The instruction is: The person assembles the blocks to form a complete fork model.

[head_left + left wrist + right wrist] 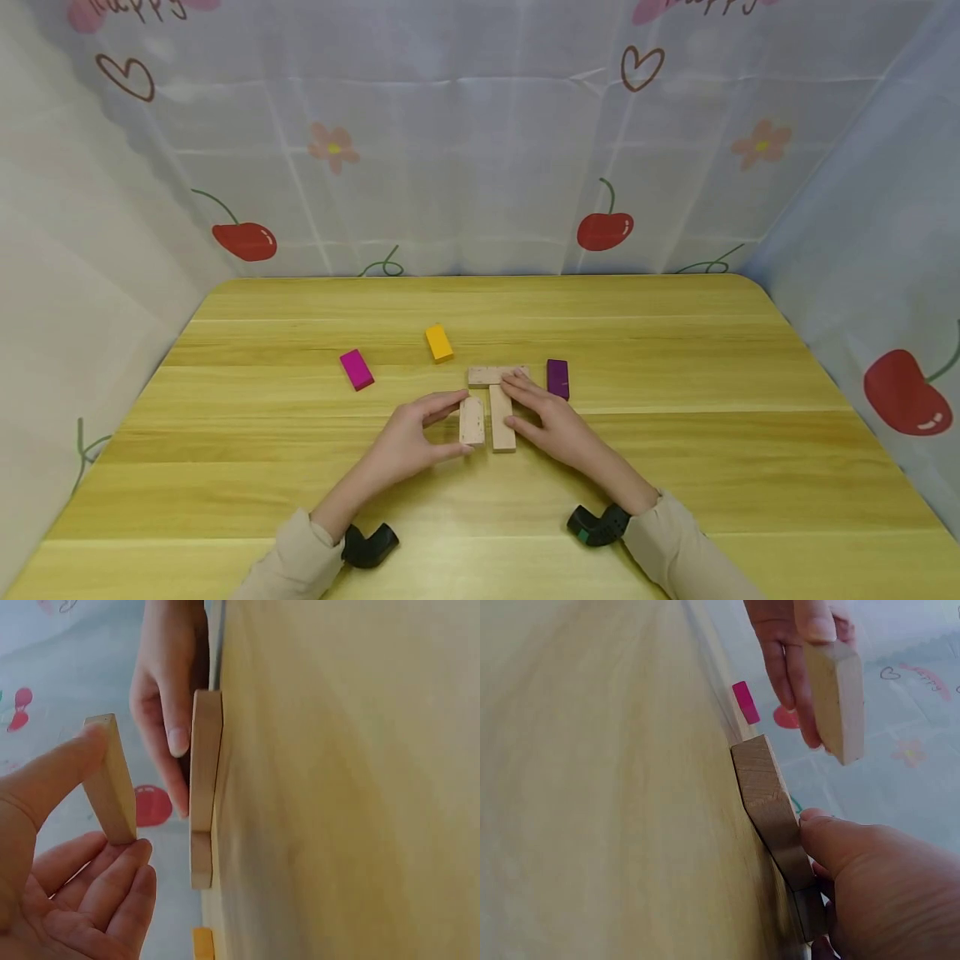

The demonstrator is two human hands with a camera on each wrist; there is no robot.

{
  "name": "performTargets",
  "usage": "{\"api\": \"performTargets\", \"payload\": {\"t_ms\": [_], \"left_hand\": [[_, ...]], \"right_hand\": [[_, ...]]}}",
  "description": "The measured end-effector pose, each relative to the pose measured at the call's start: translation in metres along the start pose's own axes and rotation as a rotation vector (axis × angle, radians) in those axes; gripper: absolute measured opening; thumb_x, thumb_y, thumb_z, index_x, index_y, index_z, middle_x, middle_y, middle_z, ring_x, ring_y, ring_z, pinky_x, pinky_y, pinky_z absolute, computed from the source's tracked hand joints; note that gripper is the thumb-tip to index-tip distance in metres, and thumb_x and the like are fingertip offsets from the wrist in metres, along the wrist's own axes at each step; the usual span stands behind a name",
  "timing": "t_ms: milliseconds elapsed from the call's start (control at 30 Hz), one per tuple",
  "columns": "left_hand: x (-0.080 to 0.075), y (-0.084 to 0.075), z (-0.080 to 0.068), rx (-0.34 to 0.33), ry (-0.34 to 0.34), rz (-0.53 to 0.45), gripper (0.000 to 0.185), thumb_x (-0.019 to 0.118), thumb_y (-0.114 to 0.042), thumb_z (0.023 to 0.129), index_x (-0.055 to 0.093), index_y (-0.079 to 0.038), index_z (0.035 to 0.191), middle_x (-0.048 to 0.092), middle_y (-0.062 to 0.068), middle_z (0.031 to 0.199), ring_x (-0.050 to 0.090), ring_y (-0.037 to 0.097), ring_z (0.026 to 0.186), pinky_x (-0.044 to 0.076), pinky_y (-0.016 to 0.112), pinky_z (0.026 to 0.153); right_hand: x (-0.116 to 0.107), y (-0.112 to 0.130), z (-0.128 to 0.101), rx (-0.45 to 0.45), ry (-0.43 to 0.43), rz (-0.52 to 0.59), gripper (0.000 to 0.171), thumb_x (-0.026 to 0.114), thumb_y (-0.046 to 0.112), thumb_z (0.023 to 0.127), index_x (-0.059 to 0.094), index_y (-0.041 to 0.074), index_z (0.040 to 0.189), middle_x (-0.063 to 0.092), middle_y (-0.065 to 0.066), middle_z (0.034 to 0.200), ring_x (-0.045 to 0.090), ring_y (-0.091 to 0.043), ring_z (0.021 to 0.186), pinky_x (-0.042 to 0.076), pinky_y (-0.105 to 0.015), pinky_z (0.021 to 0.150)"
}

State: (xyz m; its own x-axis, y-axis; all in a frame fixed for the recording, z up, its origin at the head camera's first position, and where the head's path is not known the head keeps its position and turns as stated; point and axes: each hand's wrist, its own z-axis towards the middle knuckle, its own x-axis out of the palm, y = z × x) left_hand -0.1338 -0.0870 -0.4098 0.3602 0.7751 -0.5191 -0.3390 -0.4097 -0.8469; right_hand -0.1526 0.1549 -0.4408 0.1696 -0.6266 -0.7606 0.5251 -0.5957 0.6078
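Observation:
My left hand (411,435) pinches a plain wooden block (472,422) between thumb and fingertips. That block (112,787) is held up off the table in the left wrist view, tilted slightly. To its right, a second wooden block (502,429) lies lengthwise on the table. Its far end meets a third wooden block (486,377) lying crosswise, making a T shape. My right hand (558,427) rests at the right of these two, its thumb against the lengthwise block's side and its fingers, fairly straight, touching the crosswise block's right part. Its fingertips are partly hidden in the right wrist view.
A purple block (557,379) lies just beyond the right hand. Farther left are a yellow block (439,343) and a magenta block (356,369). All are on a wood-grain table (675,375), with a printed curtain (465,167) behind its back edge.

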Motion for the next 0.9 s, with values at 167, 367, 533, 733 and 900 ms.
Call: {"api": "performTargets", "payload": {"t_ms": [167, 367, 533, 733, 900], "left_hand": [[0.008, -0.013, -0.007, 0.020, 0.025, 0.009, 0.063, 0.076, -0.022, 0.069, 0.051, -0.010, 0.126, 0.050, 0.001, 0.126, 0.050, 0.016, 0.112, 0.042, 0.022, 0.089], [0.020, -0.021, -0.015, 0.013, 0.070, 0.008, 0.064, 0.076, -0.028, 0.069, 0.051, -0.013, 0.126, 0.049, 0.000, 0.126, 0.049, 0.017, 0.113, 0.041, 0.023, 0.090], [0.026, -0.020, -0.020, 0.009, 0.091, 0.077, 0.064, 0.076, -0.032, 0.069, 0.052, -0.014, 0.125, 0.050, -0.001, 0.126, 0.048, 0.017, 0.114, 0.041, 0.027, 0.091], [0.026, -0.017, -0.025, -0.017, 0.118, 0.102, 0.064, 0.077, -0.034, 0.067, 0.054, -0.015, 0.124, 0.052, -0.004, 0.124, 0.046, 0.014, 0.115, 0.037, 0.034, 0.096], [0.027, -0.013, -0.026, -0.008, 0.145, 0.083, 0.064, 0.076, -0.035, 0.067, 0.055, -0.014, 0.123, 0.053, -0.005, 0.123, 0.046, 0.012, 0.115, 0.037, 0.032, 0.096]], "right_hand": [[0.000, 0.000, 0.000, 0.003, -0.002, 0.001, 0.050, 0.054, 0.030, 0.089, 0.043, 0.008, 0.132, 0.035, -0.004, 0.139, 0.023, -0.021, 0.131, 0.024, -0.041, 0.103], [0.000, -0.001, 0.000, 0.000, -0.001, -0.005, 0.050, 0.053, 0.029, 0.089, 0.042, 0.009, 0.133, 0.035, -0.004, 0.139, 0.022, -0.020, 0.131, 0.024, -0.041, 0.103], [0.000, -0.001, 0.000, -0.002, 0.000, -0.009, 0.050, 0.053, 0.030, 0.089, 0.042, 0.009, 0.133, 0.034, -0.005, 0.140, 0.022, -0.020, 0.132, 0.024, -0.042, 0.103], [0.000, 0.000, 0.001, 0.010, 0.008, 0.000, 0.050, 0.052, 0.031, 0.090, 0.042, 0.009, 0.133, 0.034, -0.004, 0.140, 0.021, -0.019, 0.132, 0.023, -0.041, 0.104], [0.000, 0.000, 0.000, 0.016, 0.008, 0.011, 0.050, 0.053, 0.030, 0.089, 0.042, 0.009, 0.133, 0.034, -0.004, 0.140, 0.021, -0.020, 0.132, 0.023, -0.041, 0.104]]}}
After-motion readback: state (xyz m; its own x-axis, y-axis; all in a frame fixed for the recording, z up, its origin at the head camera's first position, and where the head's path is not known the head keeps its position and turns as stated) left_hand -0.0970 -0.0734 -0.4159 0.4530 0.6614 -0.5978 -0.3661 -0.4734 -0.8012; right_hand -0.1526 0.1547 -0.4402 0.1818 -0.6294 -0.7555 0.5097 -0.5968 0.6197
